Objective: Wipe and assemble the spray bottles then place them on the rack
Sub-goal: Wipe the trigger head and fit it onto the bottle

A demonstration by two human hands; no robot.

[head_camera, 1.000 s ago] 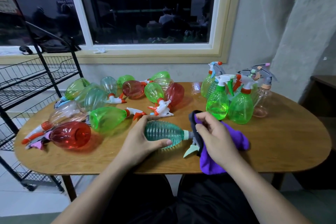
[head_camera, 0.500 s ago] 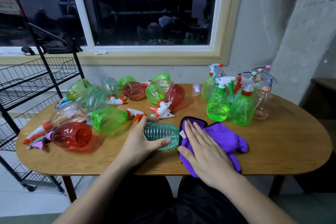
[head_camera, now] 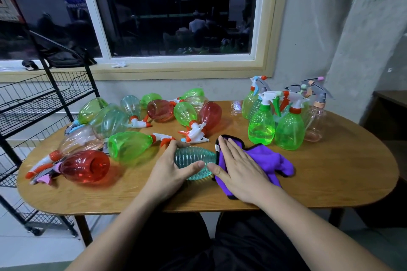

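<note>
The person's left hand (head_camera: 170, 171) curls round a ribbed teal plastic spray bottle (head_camera: 193, 160) that lies on its side near the front middle of the oval wooden table (head_camera: 330, 182). The right hand (head_camera: 240, 169) lies flat with straight fingers on a purple cloth with a black hem (head_camera: 271, 160), which covers the bottle's right end. Green, red and clear bottles (head_camera: 130, 149) lie scattered to the left, assembled bottles (head_camera: 262, 125) stand upright at far right, and a black wire rack (head_camera: 33, 103) stands left of the table.

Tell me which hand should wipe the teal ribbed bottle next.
Right. The right hand lies flat on the purple cloth, which lies against the teal bottle at its end. The left hand grips the bottle, steadying it.
</note>
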